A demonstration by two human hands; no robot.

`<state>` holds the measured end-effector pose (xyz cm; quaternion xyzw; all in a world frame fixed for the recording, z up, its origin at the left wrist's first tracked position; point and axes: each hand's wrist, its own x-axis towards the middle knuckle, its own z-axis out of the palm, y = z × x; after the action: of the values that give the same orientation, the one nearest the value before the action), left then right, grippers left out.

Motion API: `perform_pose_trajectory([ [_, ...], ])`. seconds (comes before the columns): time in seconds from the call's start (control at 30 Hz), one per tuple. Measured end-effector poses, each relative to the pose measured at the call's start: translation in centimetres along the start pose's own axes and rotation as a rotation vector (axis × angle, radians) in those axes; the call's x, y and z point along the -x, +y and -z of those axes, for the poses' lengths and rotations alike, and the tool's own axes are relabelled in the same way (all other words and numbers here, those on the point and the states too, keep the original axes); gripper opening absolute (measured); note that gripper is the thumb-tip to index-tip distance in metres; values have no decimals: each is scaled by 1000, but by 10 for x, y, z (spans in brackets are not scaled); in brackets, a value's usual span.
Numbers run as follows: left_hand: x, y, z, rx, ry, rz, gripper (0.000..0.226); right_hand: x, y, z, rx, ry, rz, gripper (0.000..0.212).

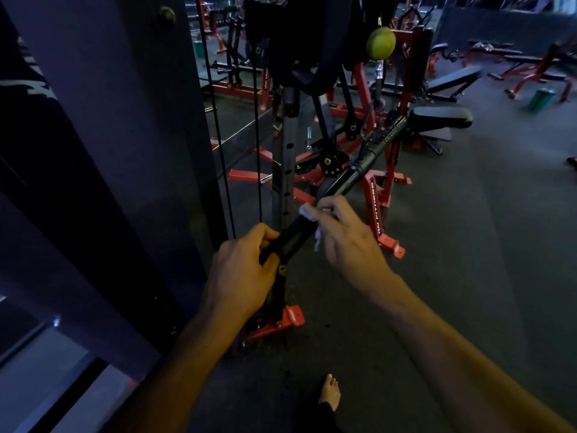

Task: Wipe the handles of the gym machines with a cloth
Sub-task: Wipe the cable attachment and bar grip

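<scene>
1. both hands work on a long black bar handle [331, 195] that runs from near left up toward far right.
2. left hand [243, 267] has its fingers and thumb curled round the near end of the bar, gripping it.
3. right hand [343, 232] wraps a white cloth [307, 212] round the bar just beyond the left hand, fingers curled over it; a cloth corner hangs below.
4. behind the bar stands a grey perforated upright [285, 170] on red feet.
5. yellow-green ball [380, 42] hangs at far centre.
6. black padded bench [440, 117] sits far right on the dark floor [468, 245].
7. bare foot [329, 392] shows near the bottom edge.
</scene>
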<state>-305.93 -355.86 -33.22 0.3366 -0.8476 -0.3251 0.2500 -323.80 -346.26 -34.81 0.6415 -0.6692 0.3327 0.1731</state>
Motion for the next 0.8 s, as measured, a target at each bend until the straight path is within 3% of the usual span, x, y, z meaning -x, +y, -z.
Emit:
perform_pose_trajectory([
  [0.2, -2, 3, -2, 9, -4, -24, 23, -1, -13, -6, -21, 151, -175, 33],
  [0.33, -6, -2, 3, 38, -54, -19, 17, 16, -60, -14, -125, 52, -47, 35],
  [0.43, -6, -2, 3, 144, -119, 33, 15, 16, -41, -8, -92, 26, 36, 33],
  [0.6, -6, 7, 1, 287, -181, 117, 19, 2, 1, 5, 23, 163, -126, 32],
  [0.8, -10, 6, 5, 377, -230, 172, 15, 13, -50, -12, -91, 190, -132, 34],
])
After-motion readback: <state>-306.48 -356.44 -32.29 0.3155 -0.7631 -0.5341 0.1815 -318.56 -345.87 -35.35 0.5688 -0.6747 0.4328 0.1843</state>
